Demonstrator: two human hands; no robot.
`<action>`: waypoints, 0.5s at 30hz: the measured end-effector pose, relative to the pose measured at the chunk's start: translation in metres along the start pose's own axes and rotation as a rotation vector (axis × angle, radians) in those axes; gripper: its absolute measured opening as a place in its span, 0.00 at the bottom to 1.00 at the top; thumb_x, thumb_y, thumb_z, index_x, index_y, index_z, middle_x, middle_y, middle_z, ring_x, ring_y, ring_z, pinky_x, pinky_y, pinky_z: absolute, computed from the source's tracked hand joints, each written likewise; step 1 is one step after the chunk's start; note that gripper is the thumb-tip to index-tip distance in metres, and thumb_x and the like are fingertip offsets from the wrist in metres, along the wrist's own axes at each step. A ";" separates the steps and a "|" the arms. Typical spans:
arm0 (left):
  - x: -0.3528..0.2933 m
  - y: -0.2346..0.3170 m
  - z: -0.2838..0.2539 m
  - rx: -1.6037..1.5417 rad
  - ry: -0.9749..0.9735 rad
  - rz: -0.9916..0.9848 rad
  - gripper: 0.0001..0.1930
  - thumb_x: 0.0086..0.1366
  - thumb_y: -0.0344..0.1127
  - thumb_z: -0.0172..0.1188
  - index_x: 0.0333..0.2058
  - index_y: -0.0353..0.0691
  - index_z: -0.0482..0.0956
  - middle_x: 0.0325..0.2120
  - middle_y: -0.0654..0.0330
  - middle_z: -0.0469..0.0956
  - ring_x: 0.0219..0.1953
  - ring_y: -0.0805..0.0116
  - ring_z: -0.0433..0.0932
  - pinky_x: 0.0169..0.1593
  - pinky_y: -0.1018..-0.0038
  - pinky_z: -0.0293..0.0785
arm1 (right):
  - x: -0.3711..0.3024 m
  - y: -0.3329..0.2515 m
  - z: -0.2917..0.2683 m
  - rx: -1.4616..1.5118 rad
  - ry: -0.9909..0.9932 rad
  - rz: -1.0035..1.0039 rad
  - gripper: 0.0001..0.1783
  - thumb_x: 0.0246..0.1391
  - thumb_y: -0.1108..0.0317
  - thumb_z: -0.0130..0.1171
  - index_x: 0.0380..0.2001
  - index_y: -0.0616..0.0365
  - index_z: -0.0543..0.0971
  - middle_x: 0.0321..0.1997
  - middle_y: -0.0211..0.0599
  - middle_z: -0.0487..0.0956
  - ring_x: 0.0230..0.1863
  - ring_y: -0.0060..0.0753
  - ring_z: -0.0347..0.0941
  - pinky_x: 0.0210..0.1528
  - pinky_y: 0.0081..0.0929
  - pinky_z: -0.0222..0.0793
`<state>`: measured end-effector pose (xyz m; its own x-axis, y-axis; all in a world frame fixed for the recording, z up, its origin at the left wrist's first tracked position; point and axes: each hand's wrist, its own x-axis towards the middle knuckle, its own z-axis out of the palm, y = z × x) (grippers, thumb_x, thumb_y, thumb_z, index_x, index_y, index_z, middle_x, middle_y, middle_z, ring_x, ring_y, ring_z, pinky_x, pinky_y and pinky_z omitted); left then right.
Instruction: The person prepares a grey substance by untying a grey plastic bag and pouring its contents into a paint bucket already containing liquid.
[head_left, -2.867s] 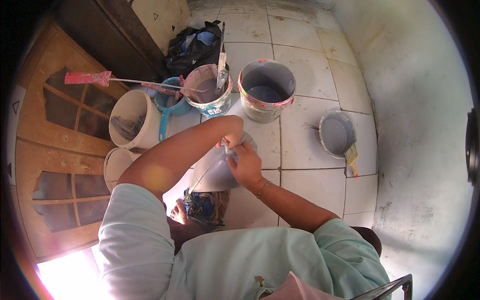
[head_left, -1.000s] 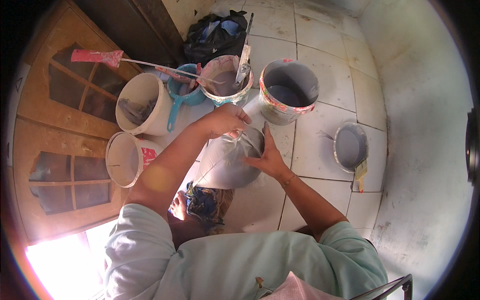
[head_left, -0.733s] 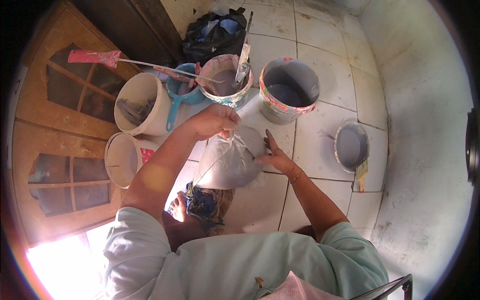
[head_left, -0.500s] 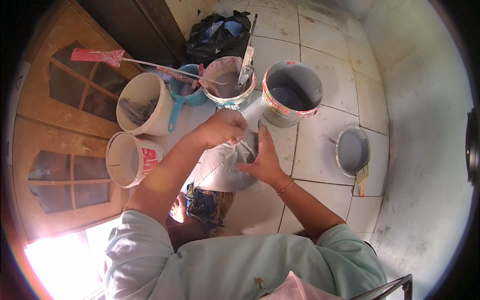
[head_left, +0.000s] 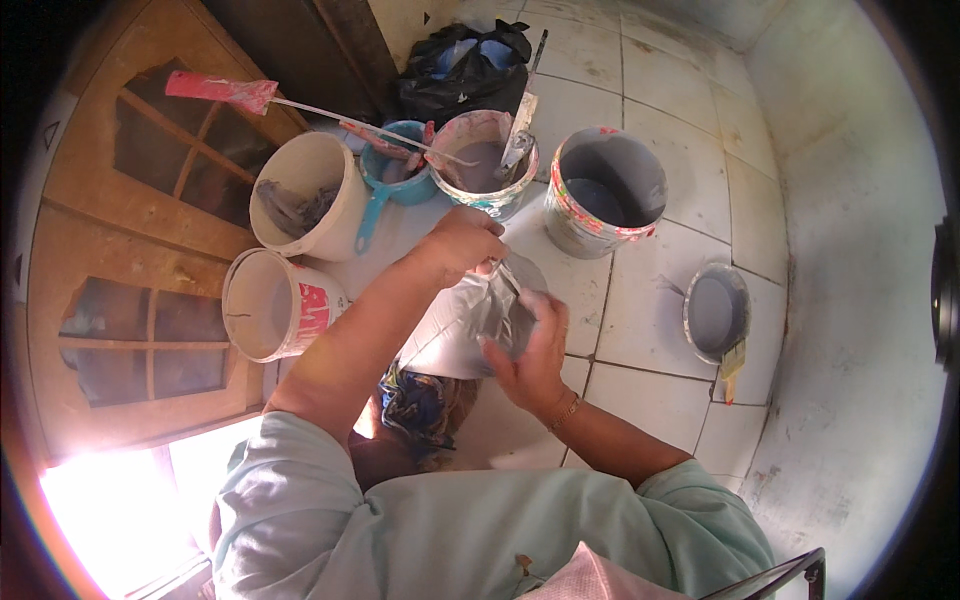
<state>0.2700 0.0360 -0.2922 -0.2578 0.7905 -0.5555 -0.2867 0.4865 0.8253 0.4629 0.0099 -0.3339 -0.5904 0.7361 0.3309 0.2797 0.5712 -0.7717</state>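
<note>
A full, pale grey plastic bag [head_left: 455, 325] rests on the tiles in front of me, bulging and shiny. Its gathered top is pinched in the closed fingers of my left hand [head_left: 463, 243]. Against the bag's right side lies my right hand [head_left: 535, 350], thumb and fingers spread apart round the bulge. What the bag contains cannot be made out. Just beyond my left hand stands a paint-smeared bucket [head_left: 480, 205] of grey liquid, with a scraper [head_left: 521, 130] leaning in it. A paint roller [head_left: 225, 90] with a pink handle reaches across its rim.
Left are a cream bucket [head_left: 345, 205] with a grey rag, a smaller white bucket [head_left: 315, 310] and a blue dipper [head_left: 371, 215]. A taller bucket [head_left: 585, 232] and a grey bowl [head_left: 742, 300] with a brush [head_left: 733, 370] stand right. Behind lies a black bag [head_left: 440, 100].
The whole view has shifted, so the surroundings sit slightly farther right. My right hand has slid lower along the bag's side; my left keeps its pinch on the top.
</note>
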 end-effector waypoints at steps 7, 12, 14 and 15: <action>0.012 0.002 -0.005 0.125 -0.035 -0.017 0.09 0.46 0.20 0.61 0.29 0.27 0.73 0.22 0.57 0.70 0.18 0.73 0.69 0.16 0.79 0.60 | 0.002 -0.007 -0.005 -0.092 -0.345 -0.244 0.31 0.41 0.73 0.58 0.53 0.61 0.67 0.56 0.52 0.62 0.41 0.45 0.71 0.44 0.35 0.69; 0.017 0.011 0.004 0.305 -0.072 -0.041 0.17 0.42 0.21 0.62 0.35 0.23 0.74 0.22 0.56 0.72 0.18 0.73 0.68 0.17 0.77 0.60 | 0.028 -0.016 -0.004 -0.234 -0.516 -0.321 0.32 0.37 0.76 0.57 0.52 0.60 0.68 0.62 0.50 0.59 0.36 0.41 0.75 0.40 0.34 0.72; 0.019 0.013 0.006 0.417 -0.100 -0.045 0.21 0.41 0.23 0.62 0.38 0.22 0.74 0.23 0.56 0.73 0.18 0.74 0.67 0.18 0.76 0.61 | 0.035 -0.018 -0.003 -0.437 -0.557 -0.314 0.32 0.36 0.76 0.57 0.51 0.59 0.69 0.59 0.48 0.63 0.36 0.43 0.75 0.41 0.34 0.72; 0.018 0.012 0.007 0.415 -0.101 -0.040 0.21 0.41 0.23 0.62 0.38 0.22 0.74 0.23 0.56 0.73 0.18 0.74 0.67 0.18 0.76 0.61 | 0.036 -0.018 -0.004 -0.443 -0.556 -0.316 0.32 0.36 0.76 0.57 0.51 0.59 0.69 0.59 0.48 0.63 0.36 0.43 0.75 0.41 0.34 0.72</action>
<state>0.2683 0.0590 -0.2916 -0.1567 0.7907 -0.5919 0.1065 0.6093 0.7857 0.4401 0.0276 -0.3059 -0.9527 0.2907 0.0883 0.2419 0.9017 -0.3583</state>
